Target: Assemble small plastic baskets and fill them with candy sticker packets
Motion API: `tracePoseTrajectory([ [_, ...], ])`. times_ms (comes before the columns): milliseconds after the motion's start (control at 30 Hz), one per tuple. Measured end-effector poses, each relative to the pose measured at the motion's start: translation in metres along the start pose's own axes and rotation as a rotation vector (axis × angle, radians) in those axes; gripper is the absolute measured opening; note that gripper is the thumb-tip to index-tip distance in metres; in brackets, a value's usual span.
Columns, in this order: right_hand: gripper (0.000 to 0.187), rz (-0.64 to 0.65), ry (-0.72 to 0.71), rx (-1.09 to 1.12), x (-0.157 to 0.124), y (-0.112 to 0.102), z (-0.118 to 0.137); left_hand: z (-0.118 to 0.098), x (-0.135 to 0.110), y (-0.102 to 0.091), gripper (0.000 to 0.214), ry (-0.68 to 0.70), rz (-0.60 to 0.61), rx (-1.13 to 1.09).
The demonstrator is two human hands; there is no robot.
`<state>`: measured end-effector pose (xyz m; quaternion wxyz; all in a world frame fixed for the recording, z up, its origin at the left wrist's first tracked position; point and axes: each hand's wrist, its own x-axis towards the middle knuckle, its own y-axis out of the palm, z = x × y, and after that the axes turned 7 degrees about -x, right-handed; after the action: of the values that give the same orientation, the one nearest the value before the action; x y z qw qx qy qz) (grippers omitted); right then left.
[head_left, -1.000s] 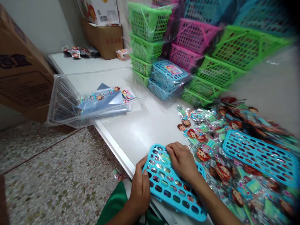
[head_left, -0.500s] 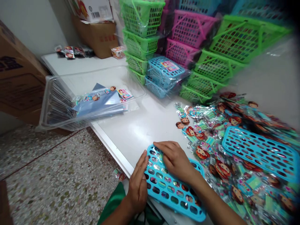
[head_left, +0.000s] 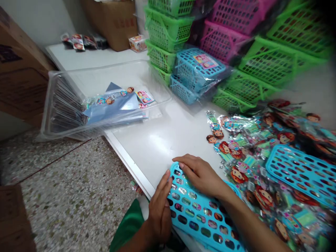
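Note:
A light-blue plastic basket with a perforated lid (head_left: 193,213) stands at the table's near edge, with packed items showing through the holes. My left hand (head_left: 160,210) holds its left side, fingers straight and together along the rim. Across the lid's far end lies my right hand (head_left: 199,175), its fingertips curled over the far-left corner. The thumb and the underside of the right hand are hidden. To the right, a second blue lid (head_left: 301,171) rests on a heap of small cartoon-figure packets (head_left: 244,168) in clear wrapping.
Stacked green baskets (head_left: 169,33), pink baskets (head_left: 225,40) and a wrapped blue basket (head_left: 198,71) stand at the back. A clear plastic tray (head_left: 52,134) with bags and cards overhangs the table's left edge. Cardboard boxes (head_left: 110,24) stand behind.
The view has shifted, so the stacks and packets appear farther right and the stacks higher. Both hands stay on the blue basket; the right fingertips now curl over its far corner.

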<state>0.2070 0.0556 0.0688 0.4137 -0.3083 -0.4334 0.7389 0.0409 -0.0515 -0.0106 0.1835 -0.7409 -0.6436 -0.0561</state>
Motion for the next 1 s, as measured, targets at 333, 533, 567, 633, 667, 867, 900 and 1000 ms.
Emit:
tracePoseTrajectory([
  [333, 0.034, -0.039, 0.094, -0.241, -0.006, 0.009, 0.014, -0.003, 0.000, -0.003, 0.055, 0.007, 0.021, -0.025],
  [533, 0.026, -0.095, 0.050, -0.216, -0.012, 0.013, 0.011, -0.003, 0.001, -0.003, 0.058, -0.035, 0.048, -0.059],
  [567, 0.026, -0.111, 0.066, -0.236, -0.013, 0.014, 0.011, -0.003, 0.001, -0.006, 0.058, -0.018, 0.078, -0.046],
  [633, 0.028, -0.124, 0.099, -0.278, -0.015, 0.017, 0.011, -0.006, 0.005, -0.014, 0.058, -0.038, 0.147, 0.006],
  [667, 0.029, -0.123, 0.106, -0.295, -0.016, 0.018, 0.012, -0.010, 0.008, -0.019, 0.059, -0.061, 0.192, 0.053],
  [867, 0.033, -0.115, 0.073, -0.403, -0.016, 0.016, 0.013, -0.051, 0.053, -0.034, 0.065, 0.093, 0.325, 0.443],
  [900, 0.031, -0.104, 0.058, -0.417, -0.017, 0.015, 0.012, -0.055, 0.060, -0.031, 0.069, 0.123, 0.397, 0.455],
  [1000, 0.026, -0.070, 0.031, -0.403, -0.021, 0.018, 0.007, -0.053, 0.072, -0.016, 0.099, 0.232, 0.599, 0.469],
])
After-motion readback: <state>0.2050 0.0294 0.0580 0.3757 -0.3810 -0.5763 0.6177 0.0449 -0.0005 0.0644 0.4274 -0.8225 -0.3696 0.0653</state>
